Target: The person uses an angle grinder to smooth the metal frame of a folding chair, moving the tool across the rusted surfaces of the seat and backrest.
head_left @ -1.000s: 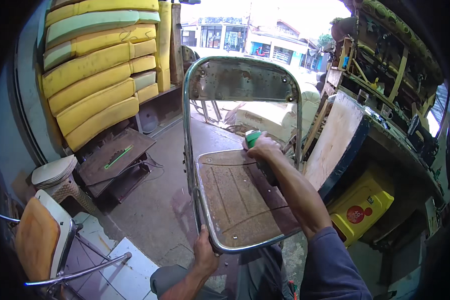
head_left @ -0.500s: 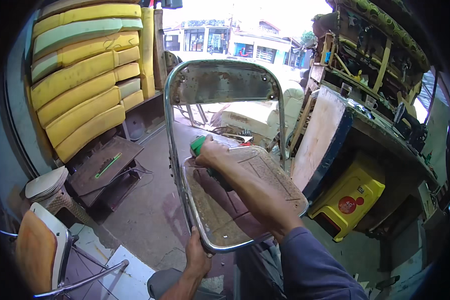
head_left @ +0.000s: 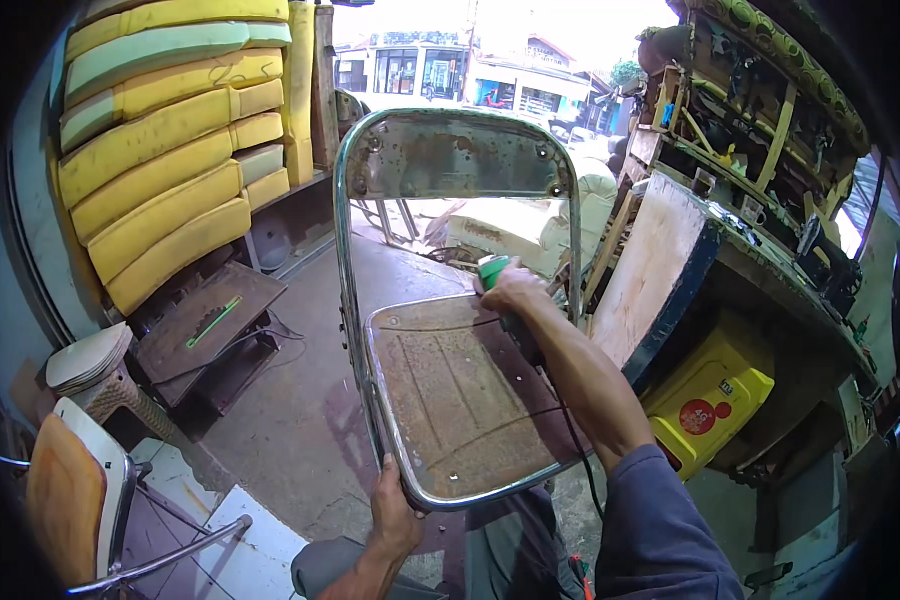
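A metal folding chair (head_left: 382, 440) with a chromed tube frame stands in front of me. Its bare seat pan (head_left: 445, 385) is rusty and scratched, and its backrest panel (head_left: 430, 165) shows worn, rusted patches. With my left hand (head_left: 395, 510) I grip the frame at the seat's near left corner, fingers wrapped under the edge. My right hand (head_left: 522, 292) is closed round a green corded power tool (head_left: 492, 270) over the seat's far right edge. My forearm and hand hide most of the tool, so its exact kind and working end cannot be made out. A black cord (head_left: 582, 460) hangs below my forearm.
Yellow foam pads (head_left: 160, 215) are stacked at the left wall. Below them are a low brown table (head_left: 210, 320), a stool (head_left: 95, 360) and another chair (head_left: 70, 490). On the right, a workbench (head_left: 660, 260) shelters a yellow plastic item (head_left: 720, 390). A pale armchair (head_left: 575, 205) sits beyond.
My right hand has moved the green tool rightward across the far part of the seat, uncovering the pan's left and middle. My left hand keeps its grip on the frame.
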The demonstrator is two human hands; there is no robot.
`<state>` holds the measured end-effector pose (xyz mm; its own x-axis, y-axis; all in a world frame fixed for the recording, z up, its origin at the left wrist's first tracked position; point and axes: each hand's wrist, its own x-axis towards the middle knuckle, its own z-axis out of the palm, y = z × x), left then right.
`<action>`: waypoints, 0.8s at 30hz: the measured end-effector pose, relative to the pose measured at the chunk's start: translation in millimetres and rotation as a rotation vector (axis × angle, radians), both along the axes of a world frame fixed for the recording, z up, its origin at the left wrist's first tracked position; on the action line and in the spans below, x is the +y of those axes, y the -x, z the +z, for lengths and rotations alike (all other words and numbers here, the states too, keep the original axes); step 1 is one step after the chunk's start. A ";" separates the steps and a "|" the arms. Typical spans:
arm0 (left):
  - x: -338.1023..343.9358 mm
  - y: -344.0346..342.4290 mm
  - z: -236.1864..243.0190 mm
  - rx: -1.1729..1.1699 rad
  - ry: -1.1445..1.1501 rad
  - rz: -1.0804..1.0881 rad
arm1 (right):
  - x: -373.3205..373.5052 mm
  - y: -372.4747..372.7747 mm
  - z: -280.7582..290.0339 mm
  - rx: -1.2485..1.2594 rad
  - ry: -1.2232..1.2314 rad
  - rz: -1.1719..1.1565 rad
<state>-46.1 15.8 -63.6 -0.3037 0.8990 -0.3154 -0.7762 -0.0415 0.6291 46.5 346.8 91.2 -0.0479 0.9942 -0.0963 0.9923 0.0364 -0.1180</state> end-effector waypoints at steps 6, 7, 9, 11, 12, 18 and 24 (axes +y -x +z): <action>0.6 1.3 -2.3 0.006 0.024 0.012 | 29.2 -36.0 -10.5 -0.005 -0.026 -0.070; -0.2 1.8 0.3 0.014 0.019 0.008 | 30.3 -41.4 -7.5 0.006 0.009 -0.061; -1.1 2.4 -1.5 0.018 0.016 0.004 | 32.4 -47.6 -8.7 0.028 -0.002 -0.084; -0.8 1.6 1.4 0.004 0.019 0.022 | 27.1 -44.8 -5.1 0.034 -0.011 -0.098; 0.3 -0.2 5.9 -0.012 0.025 0.041 | 28.1 -42.1 -6.5 0.032 -0.010 -0.085; 0.4 2.7 -10.0 -0.009 -0.015 0.010 | 11.4 -6.8 -8.1 0.015 -0.020 0.010; -3.1 8.3 -17.4 0.016 -0.061 -0.065 | -14.6 42.6 -8.6 -0.022 0.025 0.104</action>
